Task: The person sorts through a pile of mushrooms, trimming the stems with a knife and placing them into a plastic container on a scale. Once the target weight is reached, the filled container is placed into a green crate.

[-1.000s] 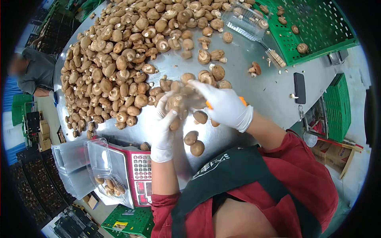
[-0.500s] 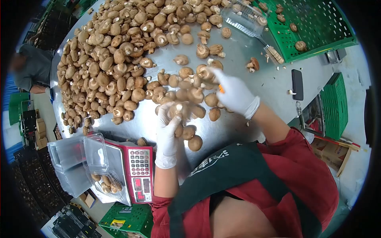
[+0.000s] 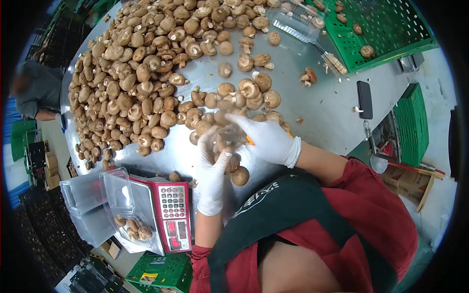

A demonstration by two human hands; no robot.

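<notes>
A big heap of brown mushrooms (image 3: pixel 137 83) covers the steel table (image 3: pixel 322 112). Both my hands wear white gloves. My left hand (image 3: pixel 212 166) is cupped around a few mushrooms (image 3: pixel 222 141) near the table's front edge. My right hand (image 3: pixel 266 139) lies over the same cluster, fingers on the mushrooms, with an orange-handled tool (image 3: pixel 250 141) tucked in its palm. One loose mushroom (image 3: pixel 240 176) lies just below my hands.
A red scale (image 3: pixel 173 215) carries an open clear plastic box (image 3: pixel 129 215) with several mushrooms. Green crates (image 3: pixel 386 29) stand at the back right and right. A black phone (image 3: pixel 364 99) lies on the table. Another person (image 3: pixel 36 90) stands at the far left.
My right hand drew back from the heap toward me, pulling mushrooms to the front edge. My left hand stayed cupped on its mushrooms and shifted slightly nearer.
</notes>
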